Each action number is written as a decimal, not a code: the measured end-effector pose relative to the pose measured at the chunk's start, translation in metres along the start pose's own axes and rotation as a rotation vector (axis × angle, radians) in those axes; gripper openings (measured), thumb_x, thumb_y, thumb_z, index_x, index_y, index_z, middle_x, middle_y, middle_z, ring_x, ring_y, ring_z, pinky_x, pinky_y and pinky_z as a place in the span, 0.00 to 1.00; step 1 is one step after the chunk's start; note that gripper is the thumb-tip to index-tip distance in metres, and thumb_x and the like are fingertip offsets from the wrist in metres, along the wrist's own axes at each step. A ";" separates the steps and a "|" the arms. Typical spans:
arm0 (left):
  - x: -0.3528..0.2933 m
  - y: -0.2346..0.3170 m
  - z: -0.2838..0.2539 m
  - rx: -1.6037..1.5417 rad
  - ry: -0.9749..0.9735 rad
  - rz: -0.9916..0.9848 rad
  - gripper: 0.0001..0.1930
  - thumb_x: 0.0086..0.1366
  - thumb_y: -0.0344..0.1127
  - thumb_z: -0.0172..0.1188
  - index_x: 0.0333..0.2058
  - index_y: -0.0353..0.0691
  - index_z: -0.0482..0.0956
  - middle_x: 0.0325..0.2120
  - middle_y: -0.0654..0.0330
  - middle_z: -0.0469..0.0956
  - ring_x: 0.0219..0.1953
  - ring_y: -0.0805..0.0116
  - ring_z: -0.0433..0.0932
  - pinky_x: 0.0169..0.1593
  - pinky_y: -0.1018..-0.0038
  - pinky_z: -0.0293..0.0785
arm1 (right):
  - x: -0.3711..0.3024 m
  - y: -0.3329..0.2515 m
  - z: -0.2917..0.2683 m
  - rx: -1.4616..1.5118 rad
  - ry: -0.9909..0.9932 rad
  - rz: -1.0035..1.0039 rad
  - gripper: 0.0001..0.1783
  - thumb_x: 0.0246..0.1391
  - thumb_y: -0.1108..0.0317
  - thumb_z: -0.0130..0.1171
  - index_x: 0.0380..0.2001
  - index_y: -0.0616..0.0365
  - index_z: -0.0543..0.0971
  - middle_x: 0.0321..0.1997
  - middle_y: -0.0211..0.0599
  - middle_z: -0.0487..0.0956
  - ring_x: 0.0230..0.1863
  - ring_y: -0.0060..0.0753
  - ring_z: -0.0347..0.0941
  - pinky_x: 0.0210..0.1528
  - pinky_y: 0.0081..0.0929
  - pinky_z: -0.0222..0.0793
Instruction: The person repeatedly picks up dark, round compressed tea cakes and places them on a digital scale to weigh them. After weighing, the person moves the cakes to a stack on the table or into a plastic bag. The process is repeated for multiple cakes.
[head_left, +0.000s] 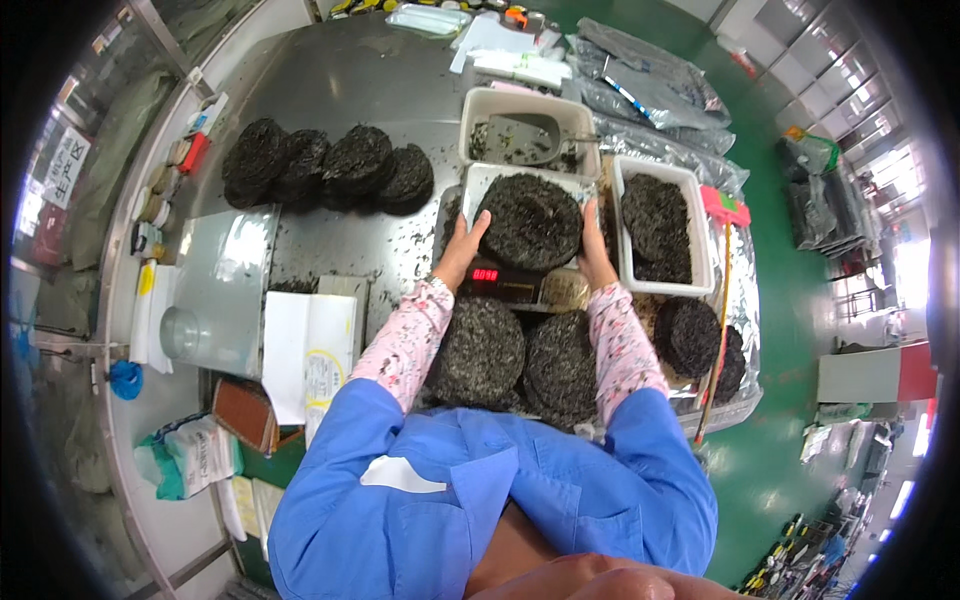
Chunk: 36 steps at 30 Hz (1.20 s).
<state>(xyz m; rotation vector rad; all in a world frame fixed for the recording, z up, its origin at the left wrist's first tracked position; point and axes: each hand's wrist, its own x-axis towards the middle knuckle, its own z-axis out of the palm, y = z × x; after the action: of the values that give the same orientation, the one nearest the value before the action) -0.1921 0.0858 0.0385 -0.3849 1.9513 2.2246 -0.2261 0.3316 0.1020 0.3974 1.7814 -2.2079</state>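
Observation:
A thick, dark round cake of pressed leafy shreds is between my two hands, over a white tray. My left hand grips its left side, thumb at the edge. Opposite it, my right hand closes on the right side. Just below, toward me, is a digital scale with a lit red display. Two more dark cakes, a left one and a right one, lie close to my body. The undersides of the held cake and my fingertips are partly hidden.
Several dark cakes stand in a row at the far left. Behind the tray is a cream bin with a metal scoop. To the right, a white bin holds dark material, beside a pink-headed stick. A clear plastic sheet stands left.

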 end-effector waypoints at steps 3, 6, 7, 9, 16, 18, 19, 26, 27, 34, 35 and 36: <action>0.024 -0.003 0.030 -0.057 -0.059 -0.072 0.59 0.58 0.72 0.54 0.70 0.31 0.37 0.71 0.45 0.40 0.73 0.54 0.38 0.71 0.64 0.39 | 0.032 0.032 -0.019 -0.023 0.096 -0.001 0.54 0.58 0.27 0.39 0.72 0.57 0.45 0.76 0.41 0.46 0.75 0.39 0.44 0.73 0.35 0.42; 0.021 0.001 0.014 -0.087 -0.061 -0.043 0.58 0.59 0.72 0.53 0.70 0.32 0.38 0.71 0.46 0.40 0.73 0.53 0.39 0.71 0.62 0.40 | -0.002 0.009 0.027 -0.129 0.143 -0.017 0.54 0.58 0.27 0.39 0.72 0.58 0.44 0.77 0.41 0.44 0.76 0.38 0.41 0.73 0.33 0.39; 0.026 0.000 0.006 -0.096 -0.082 -0.018 0.58 0.59 0.72 0.53 0.70 0.32 0.39 0.71 0.45 0.40 0.73 0.52 0.40 0.71 0.62 0.40 | 0.000 0.013 0.023 -0.126 0.099 -0.009 0.54 0.58 0.27 0.39 0.72 0.57 0.43 0.77 0.40 0.43 0.76 0.38 0.40 0.74 0.34 0.37; 0.032 -0.001 -0.005 -0.029 -0.068 -0.001 0.57 0.59 0.72 0.52 0.70 0.32 0.39 0.71 0.44 0.41 0.73 0.51 0.41 0.71 0.62 0.40 | 0.008 0.015 0.017 -0.117 0.001 0.002 0.54 0.58 0.27 0.39 0.73 0.57 0.43 0.78 0.40 0.40 0.77 0.38 0.36 0.74 0.37 0.34; 0.046 -0.006 -0.035 -0.137 -0.061 -0.070 0.59 0.59 0.73 0.51 0.70 0.31 0.35 0.71 0.43 0.38 0.73 0.55 0.36 0.72 0.64 0.37 | 0.038 0.049 0.044 0.047 0.047 -0.060 0.48 0.62 0.31 0.36 0.69 0.62 0.57 0.71 0.37 0.60 0.68 0.35 0.59 0.68 0.29 0.54; 0.048 0.005 -0.053 -0.149 -0.057 -0.035 0.59 0.58 0.69 0.57 0.69 0.31 0.37 0.70 0.44 0.43 0.72 0.54 0.41 0.71 0.64 0.40 | 0.032 0.045 0.064 0.133 -0.047 0.012 0.47 0.63 0.31 0.36 0.68 0.62 0.57 0.70 0.38 0.61 0.68 0.35 0.59 0.69 0.29 0.53; 0.050 0.006 -0.065 -0.230 -0.061 -0.060 0.56 0.57 0.62 0.62 0.69 0.32 0.40 0.68 0.44 0.48 0.70 0.54 0.49 0.69 0.64 0.47 | 0.032 0.048 0.080 0.126 -0.039 -0.008 0.46 0.63 0.31 0.35 0.68 0.62 0.58 0.70 0.39 0.62 0.68 0.35 0.59 0.69 0.29 0.53; 0.094 0.036 -0.175 -0.374 0.128 0.146 0.40 0.57 0.36 0.68 0.64 0.33 0.57 0.49 0.53 0.74 0.50 0.65 0.74 0.55 0.70 0.70 | 0.048 0.040 0.134 -0.092 -0.063 -0.055 0.47 0.62 0.29 0.30 0.71 0.54 0.53 0.76 0.41 0.50 0.75 0.39 0.44 0.73 0.44 0.39; 0.108 0.042 -0.200 -0.369 0.177 0.225 0.39 0.57 0.35 0.68 0.64 0.33 0.58 0.48 0.54 0.75 0.49 0.65 0.75 0.54 0.70 0.71 | 0.043 0.031 0.131 -0.153 -0.085 -0.130 0.47 0.62 0.29 0.31 0.71 0.53 0.52 0.76 0.41 0.47 0.76 0.41 0.43 0.73 0.45 0.39; 0.197 0.093 -0.345 -0.466 0.643 0.380 0.41 0.57 0.35 0.68 0.65 0.30 0.55 0.56 0.50 0.68 0.57 0.62 0.67 0.60 0.68 0.63 | -0.077 0.012 -0.010 -0.125 0.290 -0.238 0.48 0.63 0.30 0.23 0.71 0.58 0.51 0.75 0.48 0.49 0.76 0.45 0.43 0.73 0.46 0.41; 0.207 0.100 -0.348 -0.461 0.724 0.350 0.42 0.57 0.35 0.68 0.65 0.30 0.55 0.59 0.50 0.65 0.59 0.61 0.65 0.62 0.67 0.60 | -0.106 0.020 -0.037 -0.136 0.373 -0.233 0.48 0.62 0.29 0.25 0.71 0.58 0.50 0.75 0.48 0.48 0.76 0.45 0.43 0.73 0.46 0.41; 0.228 0.082 -0.379 -0.389 0.839 0.341 0.44 0.56 0.37 0.69 0.65 0.30 0.54 0.60 0.50 0.63 0.60 0.61 0.63 0.63 0.68 0.58 | -0.127 0.021 -0.050 -0.149 0.449 -0.183 0.49 0.61 0.28 0.27 0.71 0.57 0.49 0.76 0.48 0.48 0.76 0.44 0.42 0.73 0.46 0.40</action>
<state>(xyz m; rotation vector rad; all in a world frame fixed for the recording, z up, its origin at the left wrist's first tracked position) -0.3994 -0.3120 0.0045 -1.3070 1.9891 3.0045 -0.0991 0.3812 0.1208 0.7749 2.2756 -2.2109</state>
